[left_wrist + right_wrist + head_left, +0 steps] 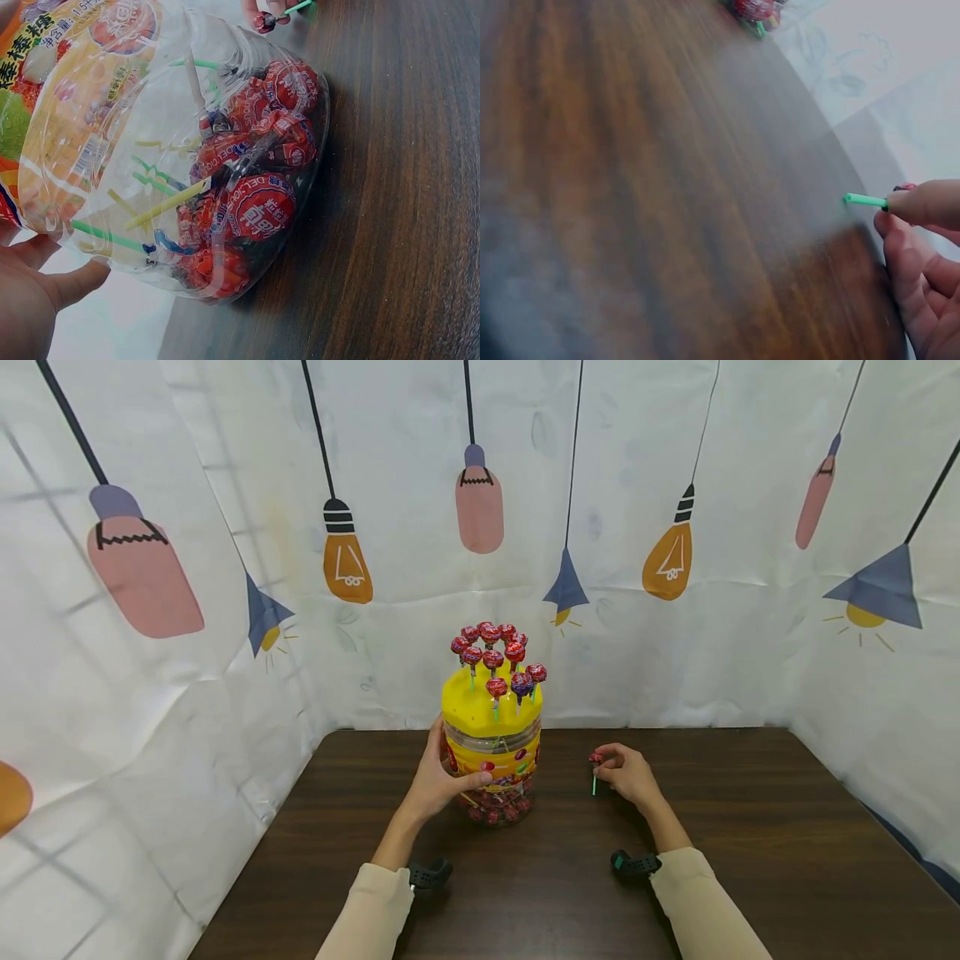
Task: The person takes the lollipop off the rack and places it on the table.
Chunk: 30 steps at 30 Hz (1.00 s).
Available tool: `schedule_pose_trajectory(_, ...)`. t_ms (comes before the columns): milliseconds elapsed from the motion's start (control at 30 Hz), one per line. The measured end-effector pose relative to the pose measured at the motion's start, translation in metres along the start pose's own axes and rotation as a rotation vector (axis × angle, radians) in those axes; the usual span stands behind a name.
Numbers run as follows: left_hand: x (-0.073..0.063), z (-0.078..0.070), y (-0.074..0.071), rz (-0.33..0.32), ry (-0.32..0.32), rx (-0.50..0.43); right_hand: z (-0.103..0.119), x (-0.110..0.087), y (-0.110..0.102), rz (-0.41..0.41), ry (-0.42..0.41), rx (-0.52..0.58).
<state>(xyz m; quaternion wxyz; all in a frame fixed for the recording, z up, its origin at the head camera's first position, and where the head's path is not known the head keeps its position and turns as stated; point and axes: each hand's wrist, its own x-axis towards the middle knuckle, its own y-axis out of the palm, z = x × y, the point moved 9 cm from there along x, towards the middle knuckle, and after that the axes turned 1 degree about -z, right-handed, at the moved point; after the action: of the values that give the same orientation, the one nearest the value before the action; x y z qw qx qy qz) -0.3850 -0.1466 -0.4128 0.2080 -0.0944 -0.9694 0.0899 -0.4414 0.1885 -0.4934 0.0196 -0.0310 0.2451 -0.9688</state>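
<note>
A clear plastic jar [480, 752] with a yellow lid [468, 706] stands upright on the table. Several red-wrapped lollipops [492, 660] stick up from the lid on their sticks, one of them more purple [521, 683]. More red lollipops [259, 206] lie inside at the bottom, as the left wrist view shows. My left hand [441, 781] grips the jar's left side, thumb across the front label. To the right of the jar, my right hand [628, 774] pinches a lollipop [595, 758] just below its head, its green stick [866, 200] pointing down over the table.
The dark wooden table [547, 893] reaches to a white curtain [615, 652] printed with hanging lamps at the back and sides. A black band [430, 874] is at the left wrist, and another black band [633, 863] at the right.
</note>
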Motion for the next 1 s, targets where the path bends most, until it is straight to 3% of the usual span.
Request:
schedule_pose_trajectory(733,0.0004,0.0012,0.0016,0.012,0.024,-0.021,-0.0022,0.0048,0.0062,0.056,0.045,-0.079)
schedule_pose_trajectory(1000,-0.0003,0.0002,0.0013,0.014,0.033,-0.019,-0.0005,0.0043,0.0045,0.107,0.028,-0.047)
